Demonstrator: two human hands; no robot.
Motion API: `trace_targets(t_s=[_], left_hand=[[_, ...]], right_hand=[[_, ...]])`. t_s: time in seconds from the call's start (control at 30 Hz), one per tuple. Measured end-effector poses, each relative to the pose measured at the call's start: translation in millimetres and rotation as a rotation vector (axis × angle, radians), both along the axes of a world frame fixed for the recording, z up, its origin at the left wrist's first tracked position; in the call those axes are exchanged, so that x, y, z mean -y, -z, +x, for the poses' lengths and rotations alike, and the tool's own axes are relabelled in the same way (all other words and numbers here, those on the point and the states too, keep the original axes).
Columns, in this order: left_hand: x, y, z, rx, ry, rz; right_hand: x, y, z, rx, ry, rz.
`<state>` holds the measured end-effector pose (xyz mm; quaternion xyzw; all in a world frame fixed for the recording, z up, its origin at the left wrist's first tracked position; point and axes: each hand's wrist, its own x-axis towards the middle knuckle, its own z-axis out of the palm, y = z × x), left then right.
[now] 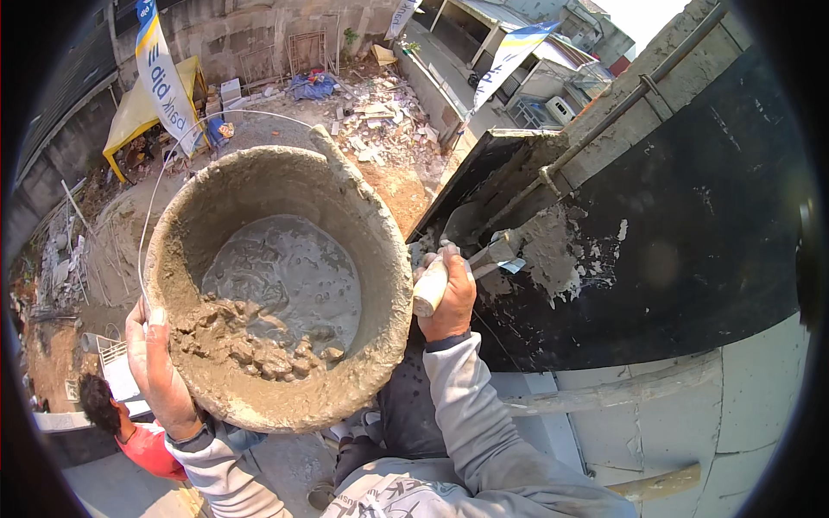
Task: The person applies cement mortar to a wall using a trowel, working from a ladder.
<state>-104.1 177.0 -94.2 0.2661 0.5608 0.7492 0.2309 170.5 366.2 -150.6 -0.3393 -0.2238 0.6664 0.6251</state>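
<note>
A round bucket (389,246) caked in mortar is tilted toward me, with grey wet concrete (298,259) and stony lumps inside. My left hand (160,367) is closed on the bucket's left side, near the thin wire handle (147,207). To the right of the bucket, my right hand (453,298) is wrapped round the pale wooden grip of a trowel (430,289). The trowel's blade points away from me, toward the opening at the dark formwork panel (673,233). Wet mortar (544,255) is smeared across this panel beside my right hand.
A metal bar (622,99) runs along the concrete beside the panel. Timber poles (613,397) lie at lower right. A person in a red shirt (147,449) is below left. Far below are rubble (389,125), a yellow canopy (134,125) and banner flags (164,78).
</note>
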Motion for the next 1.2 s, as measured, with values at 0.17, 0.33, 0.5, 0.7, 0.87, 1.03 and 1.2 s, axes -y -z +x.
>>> trace_targets(t_s=[0.17, 0.33, 0.5, 0.7, 0.87, 1.03, 1.2], left_hand=[[0.8, -1.1, 0.2, 0.079, -0.030, 0.046], [-5.0, -2.4, 2.3, 0.083, -0.040, 0.054], [-3.7, 0.3, 0.5, 0.073, -0.017, 0.055], [-0.9, 5.8, -1.5, 0.042, -0.016, 0.059], [-3.6, -2.1, 5.8, 0.030, -0.037, 0.053], [-3.1, 4.5, -2.5, 0.130, 0.013, 0.121], [1.6, 0.9, -4.3, 0.006, -0.071, 0.043]], right_hand=[[31.4, -3.2, -5.2, 0.339, -0.063, 0.080], [101.0, -11.8, 6.1, 0.297, -0.232, -0.120], [89.2, -21.4, 8.1, 0.244, -0.257, -0.322], [31.4, -15.4, 10.8, 0.403, -0.212, -0.256], [36.9, -18.5, 7.4, 0.418, -0.217, -0.238], [30.9, -29.6, -10.1, 0.488, -0.003, 0.063], [68.8, -30.9, 4.6, 0.424, -0.251, -0.081]])
